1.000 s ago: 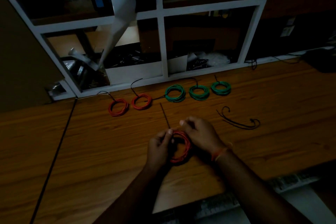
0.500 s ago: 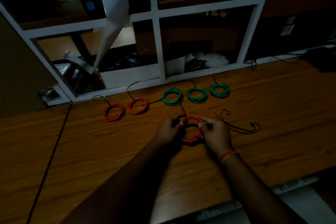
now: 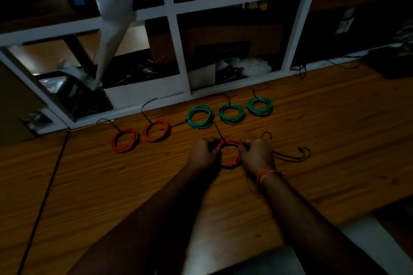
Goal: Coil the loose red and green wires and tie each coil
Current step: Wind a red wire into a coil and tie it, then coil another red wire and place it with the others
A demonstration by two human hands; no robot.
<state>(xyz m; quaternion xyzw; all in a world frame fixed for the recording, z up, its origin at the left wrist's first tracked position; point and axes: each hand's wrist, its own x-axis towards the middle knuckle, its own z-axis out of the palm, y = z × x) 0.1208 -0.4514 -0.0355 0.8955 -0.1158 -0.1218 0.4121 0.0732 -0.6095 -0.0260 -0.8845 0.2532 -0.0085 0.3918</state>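
Observation:
A red wire coil point(image 3: 230, 161) sits low over the wooden table point(image 3: 111, 185), held on both sides. My left hand point(image 3: 202, 155) grips its left edge and my right hand point(image 3: 257, 155) grips its right edge. A black tie point(image 3: 218, 131) sticks up from the coil's top. Behind it lie two tied red coils point(image 3: 125, 143) point(image 3: 156, 130) and three tied green coils point(image 3: 200, 116) point(image 3: 232, 114) point(image 3: 260, 106) in a row.
Loose black ties point(image 3: 290, 156) lie just right of my right hand. A white shelving frame point(image 3: 178, 51) full of clutter stands along the back of the table. A black cable point(image 3: 44, 196) runs down the left side. The table's front edge is at lower right.
Both hands have carried the red coil forward, away from me, towards the row of finished coils, and now hold it by opposite sides.

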